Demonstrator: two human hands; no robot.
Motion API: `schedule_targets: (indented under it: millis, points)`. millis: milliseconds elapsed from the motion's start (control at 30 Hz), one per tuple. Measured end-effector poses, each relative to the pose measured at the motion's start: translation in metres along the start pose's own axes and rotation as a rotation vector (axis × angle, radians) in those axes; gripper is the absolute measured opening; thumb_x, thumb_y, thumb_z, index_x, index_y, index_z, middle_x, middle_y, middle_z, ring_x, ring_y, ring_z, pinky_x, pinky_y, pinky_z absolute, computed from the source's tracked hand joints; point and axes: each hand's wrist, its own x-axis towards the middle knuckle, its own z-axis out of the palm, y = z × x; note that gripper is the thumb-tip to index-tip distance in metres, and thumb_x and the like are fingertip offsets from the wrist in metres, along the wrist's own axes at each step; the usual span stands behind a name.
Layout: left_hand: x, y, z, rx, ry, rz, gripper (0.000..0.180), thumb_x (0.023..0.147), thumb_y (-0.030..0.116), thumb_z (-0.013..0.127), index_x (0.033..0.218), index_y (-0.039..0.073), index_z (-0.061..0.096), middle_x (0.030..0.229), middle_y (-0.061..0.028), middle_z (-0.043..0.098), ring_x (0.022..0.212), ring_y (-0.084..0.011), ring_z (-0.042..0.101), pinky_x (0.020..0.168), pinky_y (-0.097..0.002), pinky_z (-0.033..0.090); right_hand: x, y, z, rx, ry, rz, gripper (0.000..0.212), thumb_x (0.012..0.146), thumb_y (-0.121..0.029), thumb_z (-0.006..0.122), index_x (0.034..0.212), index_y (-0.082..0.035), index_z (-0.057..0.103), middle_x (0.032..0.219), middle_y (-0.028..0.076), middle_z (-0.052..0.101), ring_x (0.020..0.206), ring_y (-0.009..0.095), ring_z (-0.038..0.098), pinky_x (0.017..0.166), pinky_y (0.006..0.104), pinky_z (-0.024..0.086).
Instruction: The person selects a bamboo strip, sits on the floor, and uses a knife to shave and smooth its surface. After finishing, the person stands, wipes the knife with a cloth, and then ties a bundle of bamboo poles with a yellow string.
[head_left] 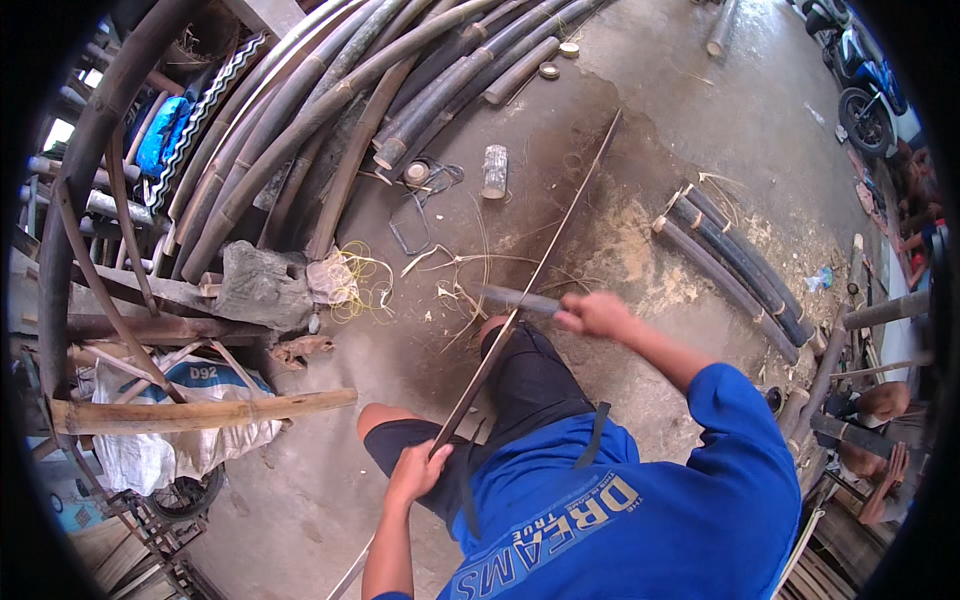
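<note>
Nearest, my left hand [418, 472] was wrapped around one long, thin strip [482, 368], whose long axis ran from lower left up and away to the right. Farther along, my right hand [598, 314], closed on the handle of one knife [541, 304], was just right of the strip; the blurred blade pointed left across it, contact unclear. Beyond lay at least three bamboo poles [748, 268] rightward, then one short log [494, 172] ahead.
</note>
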Motion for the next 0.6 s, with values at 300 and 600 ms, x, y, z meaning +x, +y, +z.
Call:
schedule_targets:
  millis: [300, 600]
  points:
    - [-0.107, -0.069, -0.031, -0.004, -0.055, -0.216, 0.042, 0.1, 0.04, 0.067, 0.087, 0.0, 0.071, 0.069, -0.0172, 0.068, 0.064, -0.0324, 0.068, 0.065, -0.0432, 0.052, 0.064, 0.205, -0.059, -0.071, 0.302, 0.81, 0.062, 0.104, -0.054, 0.048, 0.109, 0.002, 0.074, 0.108, 0.031, 0.072, 0.104, 0.052, 0.068, 0.093, 0.0564, 0.054]
    - [0.021, 0.026, 0.025, 0.2, 0.23, 0.136, 0.03, 0.103, 0.031, 0.059, 0.106, 0.003, 0.07, 0.103, -0.0239, 0.065, 0.095, -0.0475, 0.066, 0.084, -0.055, 0.052, -0.032, -0.083, -0.013, 0.06, -0.235, 0.02, 0.053, 0.101, -0.058, 0.052, 0.114, -0.009, 0.068, 0.091, 0.025, 0.073, 0.091, 0.046, 0.072, 0.083, 0.0548, 0.057]
